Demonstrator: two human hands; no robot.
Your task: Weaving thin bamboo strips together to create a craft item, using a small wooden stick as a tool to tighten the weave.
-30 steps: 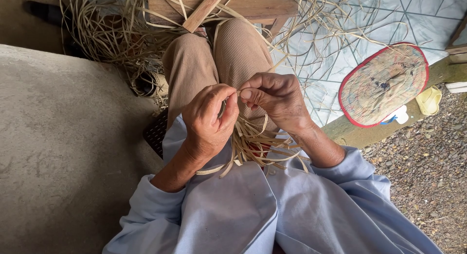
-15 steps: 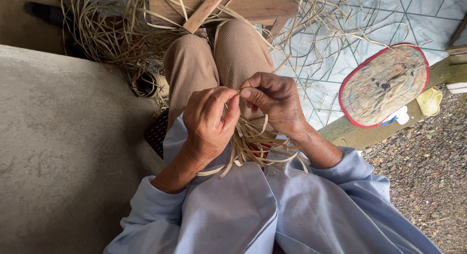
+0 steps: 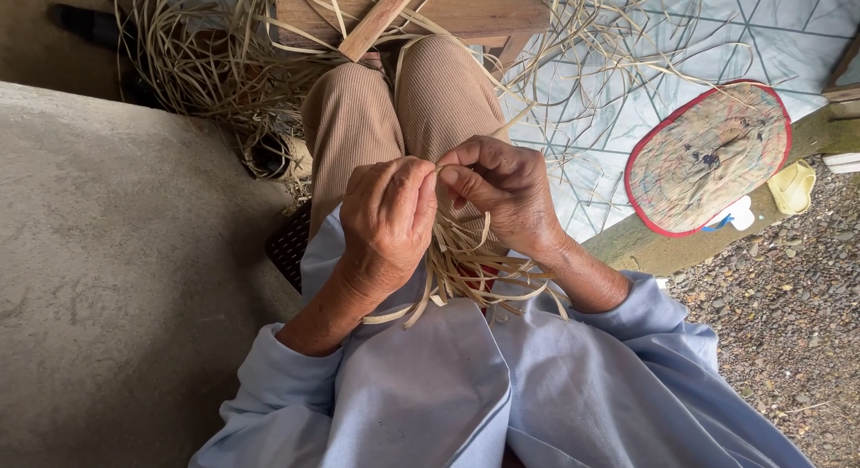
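Observation:
My left hand (image 3: 387, 219) and my right hand (image 3: 503, 192) meet over my lap, fingertips together, both pinching thin pale straw strips (image 3: 466, 269). The strips fan out below my hands across my light blue shirt (image 3: 466, 387). The part of the weave inside my fingers is hidden. My knees in tan ribbed trousers (image 3: 394, 110) lie just beyond the hands.
A loose heap of straw strips (image 3: 206, 65) covers the floor at top left. A wooden stool (image 3: 421, 11) stands beyond my knees. A round woven fan with a red rim (image 3: 708, 159) lies at right, a yellow cup (image 3: 794, 186) beside it. A grey concrete ledge (image 3: 116, 271) lies left, gravel (image 3: 788, 325) right.
Both hands stay joined over my lap; the fingers have shifted only slightly on the strips.

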